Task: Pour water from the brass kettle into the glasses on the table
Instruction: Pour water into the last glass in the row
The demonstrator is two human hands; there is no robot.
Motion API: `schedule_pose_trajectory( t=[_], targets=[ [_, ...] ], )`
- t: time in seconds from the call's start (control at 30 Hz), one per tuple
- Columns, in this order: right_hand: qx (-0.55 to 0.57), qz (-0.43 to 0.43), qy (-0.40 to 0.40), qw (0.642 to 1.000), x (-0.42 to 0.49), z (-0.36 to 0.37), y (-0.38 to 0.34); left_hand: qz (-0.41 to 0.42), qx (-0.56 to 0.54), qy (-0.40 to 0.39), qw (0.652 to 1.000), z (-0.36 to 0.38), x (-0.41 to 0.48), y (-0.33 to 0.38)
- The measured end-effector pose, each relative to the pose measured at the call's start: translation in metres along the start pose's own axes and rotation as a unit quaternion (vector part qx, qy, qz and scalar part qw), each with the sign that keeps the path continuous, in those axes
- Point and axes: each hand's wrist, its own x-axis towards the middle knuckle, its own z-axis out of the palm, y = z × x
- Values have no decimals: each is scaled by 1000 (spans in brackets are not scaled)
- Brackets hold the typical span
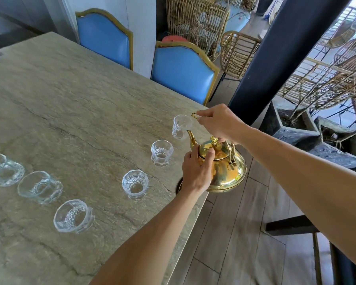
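The brass kettle [224, 167] hangs just off the right edge of the stone table [74, 95], its spout aimed at the farthest glass [181, 126]. My right hand [220, 122] grips the kettle's raised handle from above. My left hand [197, 169] presses on the kettle's lid and left shoulder. Several clear cut glasses stand in a curved row across the table: one [161, 153] beside the kettle, one [135, 184] nearer, one [73, 215] at the front, others further left [39, 187]. No water stream is visible.
Two blue padded chairs [183, 73] with gold frames stand at the table's far side. A dark slanted post [280, 50], rattan chairs [236, 52] and stone planters [292, 124] are on the right. Wooden floor lies below the kettle.
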Motion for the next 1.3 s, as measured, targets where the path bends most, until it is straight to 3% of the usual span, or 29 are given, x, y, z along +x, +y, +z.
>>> schedule_pose_trajectory(
  t=[0.4,0.83,1.3],
  targets=[
    [-68,-5,-13,998,45,-14,-4,-32,-35,-28,998,14,39,9],
    [-155,-47,-57,985,86,-15,-19,-62,-95,-19,993,15,54,32],
    [-257,-34,-81,962,100,-8,-42,-126,-138,-1,982,11,59,53]
  ],
)
